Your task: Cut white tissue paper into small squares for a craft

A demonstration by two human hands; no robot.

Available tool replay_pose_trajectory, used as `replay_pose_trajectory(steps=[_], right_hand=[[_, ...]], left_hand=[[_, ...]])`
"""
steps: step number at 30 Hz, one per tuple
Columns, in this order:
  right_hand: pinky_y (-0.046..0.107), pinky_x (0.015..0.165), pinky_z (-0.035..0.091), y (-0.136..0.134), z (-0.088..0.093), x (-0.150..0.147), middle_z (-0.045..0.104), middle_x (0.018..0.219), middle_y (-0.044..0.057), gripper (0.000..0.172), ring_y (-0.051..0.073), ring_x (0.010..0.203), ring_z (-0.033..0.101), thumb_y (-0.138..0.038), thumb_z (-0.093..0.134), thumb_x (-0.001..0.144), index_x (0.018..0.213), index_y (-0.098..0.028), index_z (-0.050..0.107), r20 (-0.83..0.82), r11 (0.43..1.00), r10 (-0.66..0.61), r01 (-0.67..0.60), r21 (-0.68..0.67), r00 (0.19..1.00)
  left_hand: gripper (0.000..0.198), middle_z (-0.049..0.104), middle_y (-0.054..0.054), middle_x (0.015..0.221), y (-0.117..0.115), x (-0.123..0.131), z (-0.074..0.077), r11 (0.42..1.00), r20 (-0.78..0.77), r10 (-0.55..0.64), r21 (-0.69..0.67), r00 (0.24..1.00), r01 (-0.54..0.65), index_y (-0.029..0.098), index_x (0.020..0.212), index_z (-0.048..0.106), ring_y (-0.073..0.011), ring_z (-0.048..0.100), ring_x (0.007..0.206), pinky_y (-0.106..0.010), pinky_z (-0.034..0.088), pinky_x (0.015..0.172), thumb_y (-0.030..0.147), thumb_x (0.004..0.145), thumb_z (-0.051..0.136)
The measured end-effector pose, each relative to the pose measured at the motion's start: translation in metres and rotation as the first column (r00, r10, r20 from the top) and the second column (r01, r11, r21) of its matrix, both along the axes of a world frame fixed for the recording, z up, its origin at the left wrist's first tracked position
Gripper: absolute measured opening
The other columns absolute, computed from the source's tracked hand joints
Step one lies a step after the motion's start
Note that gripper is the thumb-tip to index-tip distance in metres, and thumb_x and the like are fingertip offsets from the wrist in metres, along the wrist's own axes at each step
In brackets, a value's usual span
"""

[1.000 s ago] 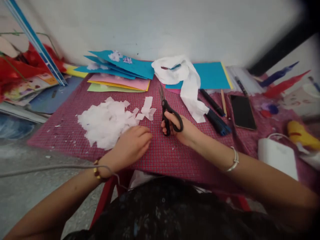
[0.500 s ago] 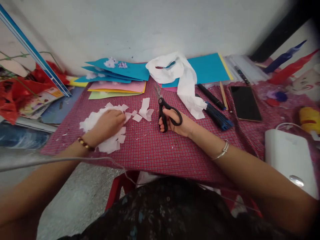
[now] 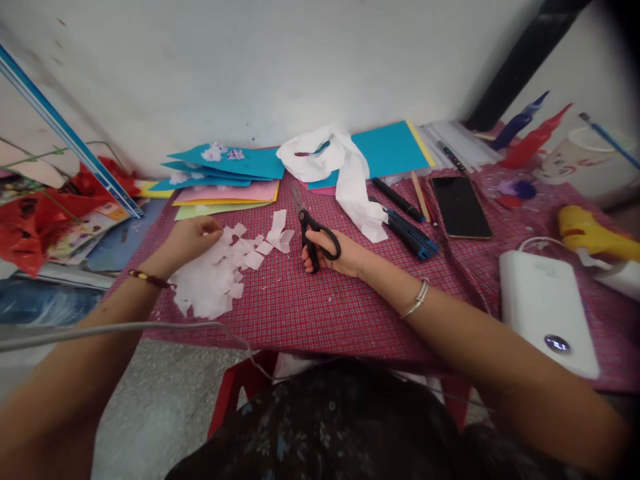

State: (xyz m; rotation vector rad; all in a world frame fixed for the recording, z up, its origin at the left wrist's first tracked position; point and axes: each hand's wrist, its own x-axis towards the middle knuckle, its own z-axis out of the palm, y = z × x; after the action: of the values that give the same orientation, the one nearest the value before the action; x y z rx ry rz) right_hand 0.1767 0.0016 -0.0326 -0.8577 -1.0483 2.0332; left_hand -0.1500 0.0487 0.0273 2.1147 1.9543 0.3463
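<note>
A heap of small white paper pieces [image 3: 215,277] lies on the red checked cloth [image 3: 320,307]. My left hand [image 3: 187,237] rests on the heap's far left edge, fingers curled onto the pieces. My right hand [image 3: 335,257] is closed through the handles of black scissors [image 3: 313,233], whose blades lie on the cloth pointing away from me. A long white paper strip [image 3: 345,167] is draped behind the scissors.
Coloured paper sheets [image 3: 225,177] are stacked by the wall. Right of the scissors lie a black marker [image 3: 397,200], a dark blue tool [image 3: 413,237], a phone [image 3: 460,207], a white power bank [image 3: 547,310] and a yellow glue gun [image 3: 593,233]. Red plastic [image 3: 30,220] sits far left.
My left hand has moved from the near side of the paper heap to its far left edge. The right hand with the scissors has stayed put; the camera has tilted.
</note>
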Motion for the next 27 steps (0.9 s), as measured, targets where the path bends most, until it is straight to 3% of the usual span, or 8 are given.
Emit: replay_pose_trajectory(steps=[3, 5, 8, 11, 15, 18, 21, 27], right_hand=[[0.033, 0.066, 0.055, 0.000, 0.000, 0.000, 0.063, 0.072, 0.005, 0.029, 0.016, 0.064, 0.060, -0.044, 0.064, 0.088, 0.083, -0.017, 0.055, -0.018, 1.000, 0.002, -0.002, 0.007, 1.000], [0.033, 0.065, 0.055, 0.000, 0.000, 0.000, 0.063, 0.071, 0.005, 0.029, 0.015, 0.063, 0.060, -0.043, 0.061, 0.091, 0.082, -0.017, 0.056, -0.030, 1.000, -0.001, 0.001, 0.012, 1.000], [0.032, 0.063, 0.055, -0.002, 0.001, -0.002, 0.064, 0.070, 0.004, 0.028, 0.015, 0.062, 0.060, -0.043, 0.062, 0.091, 0.084, -0.017, 0.056, -0.024, 1.000, -0.015, 0.016, 0.018, 1.000], [0.030, 0.059, 0.053, -0.004, 0.003, 0.003, 0.064, 0.068, 0.003, 0.029, 0.014, 0.058, 0.059, -0.045, 0.065, 0.088, 0.087, -0.017, 0.056, -0.018, 0.999, -0.009, 0.010, 0.034, 1.000], [0.026, 0.047, 0.046, -0.003, 0.007, 0.022, 0.064, 0.063, 0.001, 0.037, 0.012, 0.049, 0.055, -0.049, 0.072, 0.080, 0.090, -0.017, 0.057, 0.074, 0.988, 0.114, -0.121, 0.099, 0.991], [0.023, 0.041, 0.041, -0.001, 0.009, 0.036, 0.065, 0.061, 0.001, 0.042, 0.010, 0.044, 0.052, -0.053, 0.073, 0.077, 0.088, -0.016, 0.057, 0.162, 0.962, 0.223, -0.244, 0.123, 0.961], [0.022, 0.039, 0.040, 0.002, 0.009, 0.041, 0.064, 0.059, 0.001, 0.045, 0.010, 0.044, 0.052, -0.057, 0.074, 0.074, 0.083, -0.016, 0.056, 0.193, 0.965, 0.210, -0.235, 0.117, 0.958], [0.024, 0.041, 0.039, 0.003, 0.011, 0.034, 0.063, 0.061, 0.002, 0.048, 0.011, 0.044, 0.052, -0.060, 0.073, 0.072, 0.086, -0.018, 0.054, 0.241, 0.970, 0.158, -0.196, 0.145, 0.958]], left_hand=[[0.021, 0.066, -0.008, 0.078, -0.005, 0.029, 0.009, 0.997, -0.052, -0.058, 0.055, 0.997, 0.061, 0.021, 0.073, 0.061, -0.0224, 0.056, 0.072, -0.031, 0.038, 0.068, 0.042, 0.078, 0.060], [0.027, 0.063, -0.007, 0.076, -0.013, 0.055, 0.010, 0.994, -0.061, -0.085, 0.068, 0.995, 0.089, 0.020, 0.084, 0.064, -0.0217, 0.056, 0.069, -0.031, 0.036, 0.067, 0.047, 0.080, 0.062], [0.053, 0.062, -0.006, 0.075, -0.022, 0.094, 0.000, 0.997, -0.043, -0.077, 0.017, 0.996, 0.078, 0.018, 0.118, 0.061, -0.0257, 0.059, 0.074, -0.031, 0.037, 0.069, 0.052, 0.077, 0.068], [0.063, 0.064, -0.007, 0.079, -0.019, 0.120, -0.014, 0.994, -0.016, -0.084, -0.073, 0.996, 0.082, 0.016, 0.127, 0.057, -0.0272, 0.061, 0.076, -0.032, 0.037, 0.070, 0.041, 0.072, 0.073], [0.049, 0.059, -0.001, 0.067, 0.004, 0.123, -0.020, 0.987, 0.237, 0.050, -0.161, 0.970, -0.012, 0.015, 0.112, 0.062, -0.0178, 0.054, 0.058, -0.029, 0.036, 0.062, 0.018, 0.064, 0.070], [0.027, 0.052, 0.003, 0.056, 0.017, 0.117, -0.012, 0.968, 0.403, 0.140, -0.249, 0.904, -0.038, 0.016, 0.092, 0.063, -0.0115, 0.045, 0.047, -0.026, 0.032, 0.055, 0.014, 0.066, 0.064], [0.008, 0.049, 0.004, 0.051, 0.019, 0.114, -0.005, 0.964, 0.434, 0.175, -0.257, 0.884, -0.065, 0.017, 0.073, 0.058, -0.0091, 0.042, 0.044, -0.025, 0.030, 0.051, 0.015, 0.069, 0.065], [0.021, 0.045, 0.003, 0.045, 0.014, 0.112, -0.004, 0.972, 0.446, 0.160, -0.229, 0.880, -0.061, 0.017, 0.060, 0.054, -0.0082, 0.039, 0.043, -0.025, 0.026, 0.048, 0.023, 0.074, 0.069]])
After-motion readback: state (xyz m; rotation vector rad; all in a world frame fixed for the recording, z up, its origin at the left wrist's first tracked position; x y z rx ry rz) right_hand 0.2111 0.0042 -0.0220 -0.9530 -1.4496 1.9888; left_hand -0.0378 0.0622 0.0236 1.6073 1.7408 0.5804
